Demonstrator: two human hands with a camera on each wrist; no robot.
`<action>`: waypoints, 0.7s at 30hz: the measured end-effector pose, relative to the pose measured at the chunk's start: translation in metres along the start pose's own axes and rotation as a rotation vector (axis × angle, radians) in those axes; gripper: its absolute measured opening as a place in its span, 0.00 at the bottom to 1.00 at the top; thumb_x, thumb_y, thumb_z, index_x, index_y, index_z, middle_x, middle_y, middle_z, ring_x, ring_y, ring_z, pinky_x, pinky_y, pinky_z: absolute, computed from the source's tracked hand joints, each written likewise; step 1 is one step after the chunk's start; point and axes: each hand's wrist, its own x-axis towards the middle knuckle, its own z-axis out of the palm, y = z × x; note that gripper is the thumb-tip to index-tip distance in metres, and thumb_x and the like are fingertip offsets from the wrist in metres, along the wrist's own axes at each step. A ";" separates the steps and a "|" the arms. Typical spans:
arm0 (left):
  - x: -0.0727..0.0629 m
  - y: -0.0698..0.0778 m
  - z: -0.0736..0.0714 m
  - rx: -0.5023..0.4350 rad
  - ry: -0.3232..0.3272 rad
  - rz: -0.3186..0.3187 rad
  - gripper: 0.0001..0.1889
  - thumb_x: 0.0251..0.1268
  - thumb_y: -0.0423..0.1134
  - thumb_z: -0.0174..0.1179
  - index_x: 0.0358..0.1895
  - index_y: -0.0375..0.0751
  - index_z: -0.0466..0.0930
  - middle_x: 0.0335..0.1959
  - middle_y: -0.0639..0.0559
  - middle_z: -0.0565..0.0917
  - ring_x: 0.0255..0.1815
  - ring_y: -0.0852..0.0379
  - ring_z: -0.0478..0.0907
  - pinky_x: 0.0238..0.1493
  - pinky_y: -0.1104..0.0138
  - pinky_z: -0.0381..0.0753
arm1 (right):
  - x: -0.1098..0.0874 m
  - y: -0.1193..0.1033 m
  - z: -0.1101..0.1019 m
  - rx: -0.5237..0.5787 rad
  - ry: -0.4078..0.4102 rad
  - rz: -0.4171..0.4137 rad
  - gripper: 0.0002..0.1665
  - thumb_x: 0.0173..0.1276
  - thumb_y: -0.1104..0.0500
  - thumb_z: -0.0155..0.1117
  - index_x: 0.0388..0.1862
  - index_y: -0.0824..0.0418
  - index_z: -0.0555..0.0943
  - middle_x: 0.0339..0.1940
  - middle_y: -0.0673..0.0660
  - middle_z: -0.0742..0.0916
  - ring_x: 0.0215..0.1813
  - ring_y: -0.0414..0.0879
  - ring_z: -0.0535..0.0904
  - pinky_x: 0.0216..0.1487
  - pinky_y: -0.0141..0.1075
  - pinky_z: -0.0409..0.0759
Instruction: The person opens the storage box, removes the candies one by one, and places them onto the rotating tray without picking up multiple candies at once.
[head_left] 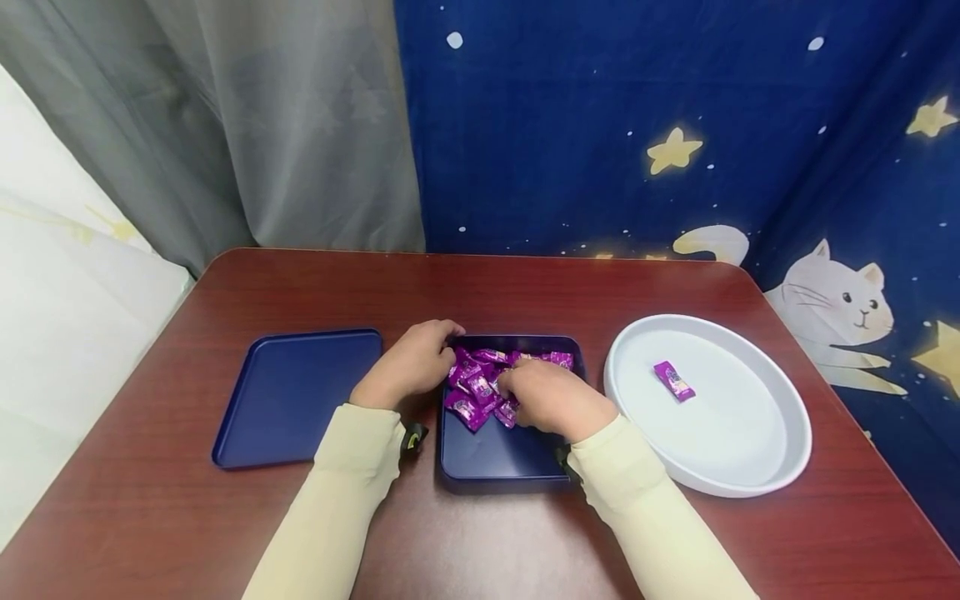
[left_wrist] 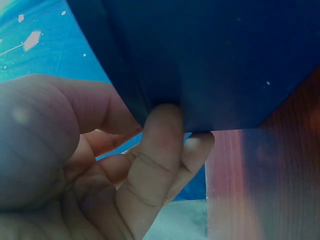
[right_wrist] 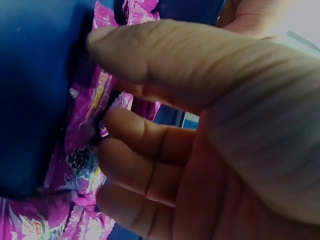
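A navy rectangular box (head_left: 498,454) holds a pile of purple wrapped candies (head_left: 480,387). At its left side, my left hand (head_left: 412,362) grips the box wall; in the left wrist view a thumb and fingers (left_wrist: 162,150) pinch its lower edge. My right hand (head_left: 555,398) reaches into the pile from the right. In the right wrist view its thumb lies across a wrapped candy (right_wrist: 92,102), the other fingers curled close to it. The index fingertip is hidden behind the thumb. One wrapped candy (head_left: 675,382) lies on the round white tray (head_left: 708,450).
The white tray stands just right of the box. A navy lid (head_left: 296,400) lies flat on the left of the reddish-brown wooden table (head_left: 510,292). Grey and blue curtains (head_left: 540,133) hang behind the table's far edge.
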 end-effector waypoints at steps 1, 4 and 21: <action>0.000 0.000 0.000 -0.001 0.000 0.003 0.19 0.69 0.30 0.53 0.62 0.35 0.76 0.59 0.39 0.79 0.61 0.44 0.74 0.65 0.51 0.71 | 0.000 0.000 0.000 0.001 -0.006 0.010 0.11 0.56 0.64 0.76 0.27 0.56 0.80 0.22 0.49 0.76 0.31 0.46 0.72 0.32 0.37 0.74; -0.001 0.000 0.000 -0.002 0.003 0.003 0.19 0.69 0.30 0.53 0.62 0.35 0.76 0.59 0.39 0.79 0.61 0.44 0.74 0.65 0.51 0.71 | -0.001 0.000 0.000 -0.008 -0.017 0.037 0.14 0.56 0.62 0.77 0.25 0.55 0.77 0.21 0.50 0.76 0.28 0.46 0.72 0.32 0.38 0.73; 0.000 -0.001 0.000 -0.007 0.002 -0.007 0.19 0.69 0.29 0.53 0.62 0.35 0.76 0.58 0.39 0.79 0.57 0.44 0.75 0.64 0.51 0.72 | 0.000 0.001 0.002 -0.018 -0.012 0.025 0.20 0.56 0.62 0.76 0.17 0.55 0.72 0.15 0.49 0.71 0.23 0.44 0.67 0.26 0.36 0.67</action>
